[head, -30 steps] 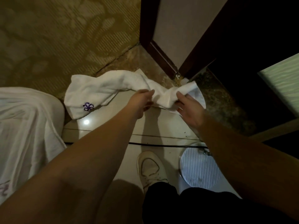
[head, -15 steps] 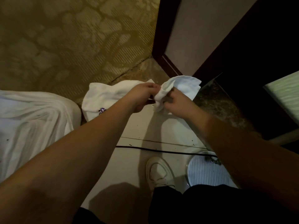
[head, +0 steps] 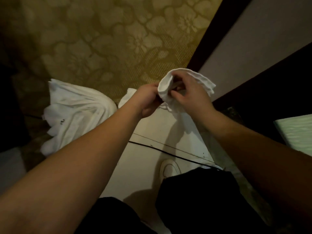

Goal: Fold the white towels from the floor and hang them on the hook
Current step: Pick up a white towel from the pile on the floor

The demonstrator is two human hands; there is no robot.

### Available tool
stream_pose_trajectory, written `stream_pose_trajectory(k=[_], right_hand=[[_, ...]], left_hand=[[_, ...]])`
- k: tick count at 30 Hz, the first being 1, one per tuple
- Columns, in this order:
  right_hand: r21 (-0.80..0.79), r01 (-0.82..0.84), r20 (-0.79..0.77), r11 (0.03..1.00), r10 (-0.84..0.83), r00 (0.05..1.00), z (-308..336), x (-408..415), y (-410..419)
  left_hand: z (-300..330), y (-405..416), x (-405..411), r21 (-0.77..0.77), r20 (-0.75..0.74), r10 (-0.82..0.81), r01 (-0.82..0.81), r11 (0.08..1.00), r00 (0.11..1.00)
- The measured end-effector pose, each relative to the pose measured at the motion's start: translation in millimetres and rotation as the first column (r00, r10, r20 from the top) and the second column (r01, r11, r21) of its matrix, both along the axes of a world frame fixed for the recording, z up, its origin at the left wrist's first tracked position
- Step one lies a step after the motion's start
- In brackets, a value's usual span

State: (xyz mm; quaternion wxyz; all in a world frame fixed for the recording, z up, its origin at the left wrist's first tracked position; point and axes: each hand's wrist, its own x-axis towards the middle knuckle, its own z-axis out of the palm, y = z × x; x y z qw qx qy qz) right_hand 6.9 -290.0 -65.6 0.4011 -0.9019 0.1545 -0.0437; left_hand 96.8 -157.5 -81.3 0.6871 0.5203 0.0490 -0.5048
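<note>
The towel (head: 166, 85) is up off the floor now, bunched between both hands: left hand (head: 148, 102) grips its edge, right hand (head: 189, 93) pinches the fold. Folding is underway; another towel (head: 76, 112) waits on the floor.

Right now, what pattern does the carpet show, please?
A tone-on-tone floral pattern on the olive-gold carpet, head view.

Floral carpet (head: 104, 36), pale tile floor (head: 152, 125), dk doorframe (head: 217, 36)
</note>
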Motion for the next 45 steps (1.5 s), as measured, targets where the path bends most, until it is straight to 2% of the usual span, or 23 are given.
stream_pose_trajectory(k=[4,7,11,15,17,18,21,26,28,29,33,36,39,41,45], right_hand=[[-0.155,-0.194,-0.030,0.969,0.192,0.981,87,19,20],[-0.141,-0.301,-0.077,0.943,0.293,0.953,163,32,43],[-0.082,-0.447,-0.078,0.891,0.441,0.894,279,40,76],[-0.049,-0.571,-0.078,0.819,0.567,0.820,412,44,107],[-0.042,-0.609,-0.040,0.792,0.608,0.793,481,41,126],[-0.034,-0.620,-0.011,0.784,0.620,0.785,515,37,136],[0.013,-0.629,0.055,0.777,0.628,0.776,607,16,163],[0.052,-0.647,0.170,0.761,0.632,0.756,722,-33,193],[0.021,-0.662,0.219,0.749,0.643,0.734,756,-57,204],[0.012,-0.668,0.240,0.744,0.646,0.725,769,-70,209],[-0.038,-0.678,0.340,0.734,0.648,0.682,801,-115,226],[-0.126,-0.689,0.394,0.714,0.673,0.626,815,-155,240],[-0.300,-0.675,0.488,0.674,0.716,0.499,830,-196,248],[-0.394,-0.655,0.495,0.645,0.749,0.440,837,-222,257],[-0.480,-0.629,0.447,0.612,0.787,0.425,848,-284,282]], left_hand=[[81,36,6,-0.006,0.022,0.081,-0.081,0.997,0.996],[151,68,3,0.014,0.075,0.130,-0.131,0.991,0.989],[261,116,-4,0.107,0.322,0.052,-0.091,0.990,0.945],[392,163,-17,0.216,0.584,-0.113,-0.021,0.976,0.804],[458,186,-24,0.246,0.712,-0.131,-0.070,0.967,0.690],[490,197,-29,0.263,0.782,-0.145,-0.110,0.959,0.606],[583,231,-48,0.328,0.933,-0.274,-0.244,0.913,0.232],[712,272,-99,0.256,0.915,-0.366,-0.458,0.851,-0.169],[749,283,-123,0.218,0.860,-0.426,-0.552,0.805,-0.281],[764,287,-137,0.194,0.846,-0.438,-0.589,0.785,-0.305],[808,296,-212,0.086,0.798,-0.470,-0.701,0.708,-0.377],[828,310,-276,0.065,0.790,-0.502,-0.767,0.639,-0.351],[834,331,-344,0.130,0.835,-0.521,-0.858,0.497,-0.175],[839,343,-393,0.194,0.843,-0.534,-0.896,0.401,-0.057],[861,359,-494,0.275,0.840,-0.534,-0.926,0.259,0.100]])
